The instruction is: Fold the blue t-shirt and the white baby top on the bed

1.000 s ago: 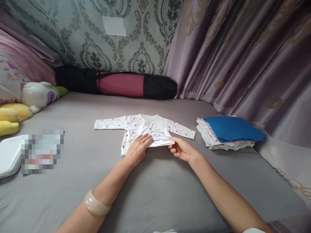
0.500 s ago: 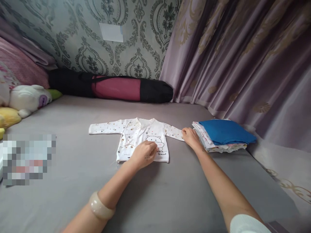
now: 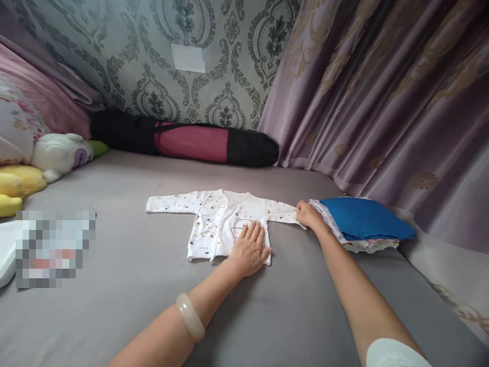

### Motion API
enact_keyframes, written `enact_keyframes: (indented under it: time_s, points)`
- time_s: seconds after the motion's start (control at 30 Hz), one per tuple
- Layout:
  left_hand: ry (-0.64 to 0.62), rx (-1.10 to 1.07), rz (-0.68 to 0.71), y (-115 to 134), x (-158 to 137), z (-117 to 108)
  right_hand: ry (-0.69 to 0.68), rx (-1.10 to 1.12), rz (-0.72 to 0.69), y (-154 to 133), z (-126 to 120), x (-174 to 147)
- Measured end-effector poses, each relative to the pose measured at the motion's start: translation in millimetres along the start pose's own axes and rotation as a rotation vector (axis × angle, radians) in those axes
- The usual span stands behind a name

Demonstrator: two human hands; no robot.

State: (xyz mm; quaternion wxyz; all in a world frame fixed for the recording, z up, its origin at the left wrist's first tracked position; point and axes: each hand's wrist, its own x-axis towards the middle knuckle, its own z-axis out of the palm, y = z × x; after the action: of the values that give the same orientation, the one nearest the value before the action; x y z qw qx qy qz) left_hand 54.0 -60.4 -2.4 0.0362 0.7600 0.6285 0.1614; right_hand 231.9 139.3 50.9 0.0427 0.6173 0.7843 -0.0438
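A small white baby shirt (image 3: 208, 232) with a printed pattern and a cartoon animal lies spread out on the grey sheet, both sleeves stretched sideways. My left hand (image 3: 250, 248) rests flat on the lower right of its front, fingers extended, covering part of the print. At the end of the right sleeve, my right hand (image 3: 308, 215) pinches the cuff between thumb and fingers. Just beyond that hand is a stack of folded clothes (image 3: 374, 245), with a blue folded garment (image 3: 372, 218) on top.
The grey bed sheet (image 3: 126, 316) spreads under everything. A long black and red bag (image 3: 191, 142) lies along the wall. Plush toys (image 3: 61, 153) sit at the left, above a blurred-out item (image 3: 55, 250). Purple curtains (image 3: 344, 102) hang at the right.
My left hand has gone from curled fingers to lying flat on the shirt, a little further right. My right hand still holds the sleeve end. The view has shifted slightly.
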Motion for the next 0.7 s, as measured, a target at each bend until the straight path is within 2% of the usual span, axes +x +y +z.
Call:
enact_keyframes:
  time_s: [0.13, 0.2, 0.23, 0.27, 0.3, 0.4, 0.47, 0.57, 0.7]
  points:
    - [0.0, -0.031, 0.028, 4.4, 4.8, -0.2, 0.034, -0.042, 0.021, -9.0, -2.0, -3.1]
    - [0.009, -0.052, 0.02, 4.1, 5.0, -2.8, 0.112, -0.066, 0.007, -22.9, -1.0, -9.2]
    - [0.026, -0.055, 0.002, 3.1, 4.8, -4.9, 0.165, -0.073, -0.011, -32.7, 0.5, -13.1]
    - [0.054, -0.048, -0.024, 1.4, 4.4, -7.4, 0.233, -0.056, -0.078, -44.4, 2.8, -17.4]
    - [0.091, -0.028, -0.06, -0.9, 3.8, -10.2, 0.241, -0.021, -0.163, -57.7, 6.0, -22.1]
    - [0.19, 0.06, -0.201, -11.8, 1.3, -18.8, 0.17, 0.122, -0.464, -101.6, 20.1, -37.7]
    - [0.186, 0.099, -0.299, -20.8, -0.9, -22.8, 0.13, 0.2, -0.575, -127.9, 30.0, -48.6]
    - [0.118, 0.139, -0.397, -31.6, -4.0, -23.8, 0.016, 0.267, -0.547, -154.2, 38.5, -59.7]
    - [0.058, 0.163, -0.452, -35.3, -5.2, -19.6, -0.083, 0.275, -0.455, -166.2, 38.8, -55.8]
